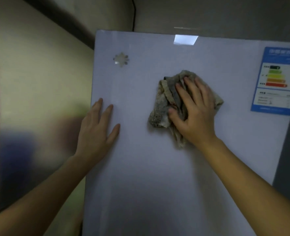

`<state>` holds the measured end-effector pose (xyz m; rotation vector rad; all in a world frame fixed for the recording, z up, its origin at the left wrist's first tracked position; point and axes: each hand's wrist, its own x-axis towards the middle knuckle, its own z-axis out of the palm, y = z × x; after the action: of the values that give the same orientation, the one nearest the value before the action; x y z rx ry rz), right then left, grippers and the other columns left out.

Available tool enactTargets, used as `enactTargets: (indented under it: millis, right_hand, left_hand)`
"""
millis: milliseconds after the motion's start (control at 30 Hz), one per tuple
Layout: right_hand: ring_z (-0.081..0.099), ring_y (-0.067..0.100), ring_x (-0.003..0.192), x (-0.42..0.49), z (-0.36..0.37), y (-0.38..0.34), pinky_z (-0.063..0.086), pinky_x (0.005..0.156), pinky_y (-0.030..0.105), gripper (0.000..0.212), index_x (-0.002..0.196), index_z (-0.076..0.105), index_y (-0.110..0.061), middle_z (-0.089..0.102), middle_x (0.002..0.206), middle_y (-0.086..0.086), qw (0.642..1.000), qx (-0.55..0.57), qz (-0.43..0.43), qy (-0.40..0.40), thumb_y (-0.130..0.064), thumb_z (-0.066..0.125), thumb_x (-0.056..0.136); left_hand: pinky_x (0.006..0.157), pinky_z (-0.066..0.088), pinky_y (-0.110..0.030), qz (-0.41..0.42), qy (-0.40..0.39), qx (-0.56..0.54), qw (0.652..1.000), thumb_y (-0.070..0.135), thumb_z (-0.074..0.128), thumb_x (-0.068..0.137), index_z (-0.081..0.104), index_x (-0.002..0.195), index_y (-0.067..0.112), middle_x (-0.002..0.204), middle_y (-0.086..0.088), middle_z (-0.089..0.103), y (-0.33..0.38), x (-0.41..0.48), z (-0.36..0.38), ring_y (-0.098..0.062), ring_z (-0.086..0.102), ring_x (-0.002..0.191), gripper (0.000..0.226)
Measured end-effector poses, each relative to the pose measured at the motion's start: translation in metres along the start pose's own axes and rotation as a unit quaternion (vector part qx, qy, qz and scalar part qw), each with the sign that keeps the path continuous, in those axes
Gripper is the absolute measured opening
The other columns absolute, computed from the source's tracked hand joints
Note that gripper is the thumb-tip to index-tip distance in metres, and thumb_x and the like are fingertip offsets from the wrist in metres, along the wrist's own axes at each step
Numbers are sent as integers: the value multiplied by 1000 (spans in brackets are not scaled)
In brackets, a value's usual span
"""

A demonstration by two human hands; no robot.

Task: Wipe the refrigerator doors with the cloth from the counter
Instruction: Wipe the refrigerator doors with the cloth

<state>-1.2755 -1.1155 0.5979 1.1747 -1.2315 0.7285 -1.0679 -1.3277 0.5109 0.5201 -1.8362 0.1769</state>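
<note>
At the far left we see a pale, yellowish wall (pixel 38 74), blurred and shadowed lower down, with a dark strip along the edge of the view. Next comes the left hand (pixel 96 132), laid flat at the left edge of the refrigerator door (pixel 140 167). Its fingers are straight and close together, pointing upward, and the thumb is spread out to the right on the door's surface. We can make out only two fingertips and the thumb clearly, and the hand holds nothing. Above and slightly right of it, near the door's top left corner, a small silvery snowflake emblem (pixel 121 59) is fixed to the pale, glossy door. A dark cable (pixel 133 14) runs down the wall behind the refrigerator's top edge. Further right, about the middle of the upper door, lies the cloth (pixel 161 106), a crumpled, worn grey-beige rag bunched against the door. Its folds spill out to the left of the right hand (pixel 197 113), below it and past its far side. That hand presses the cloth flat to the door with its fingers straight and slightly spread, the thumb resting on the rag's lower left folds. Above it, at the door's top edge, we note a bright rectangular reflection (pixel 186 40). At the far right a blue-bordered energy label (pixel 275 80) with coloured bars is stuck to the door, well apart from the cloth.
</note>
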Motion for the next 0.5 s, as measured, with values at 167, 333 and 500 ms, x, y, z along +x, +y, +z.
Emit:
enactTargets:
  millis: [167,333,500]
  right_hand:
    - [31,35,151,1,7,-8,21,126,56,70,149,50,-10,43,159,13,999,-41,-23,-13,-48,66,92]
    - [42,34,144,16,9,-10,33,119,54,52,140,60,-10,54,150,11,998,-39,-39,23,-26,69,92]
    - [38,32,146,67,28,-25,30,121,51,56,145,56,-13,50,153,9,999,-33,-3,26,-36,62,95]
  left_hand:
    - [113,32,-46,36,31,0,999,47,44,99,43,150,12,164,-16,29,-11,5,9,-35,32,149,62]
    - [121,23,-38,60,55,-30,996,44,44,100,44,150,12,164,-15,29,-24,-11,22,-34,29,151,60]
    - [122,26,-46,64,83,-45,994,42,50,99,47,149,11,164,-17,31,-23,-20,32,-35,29,151,59]
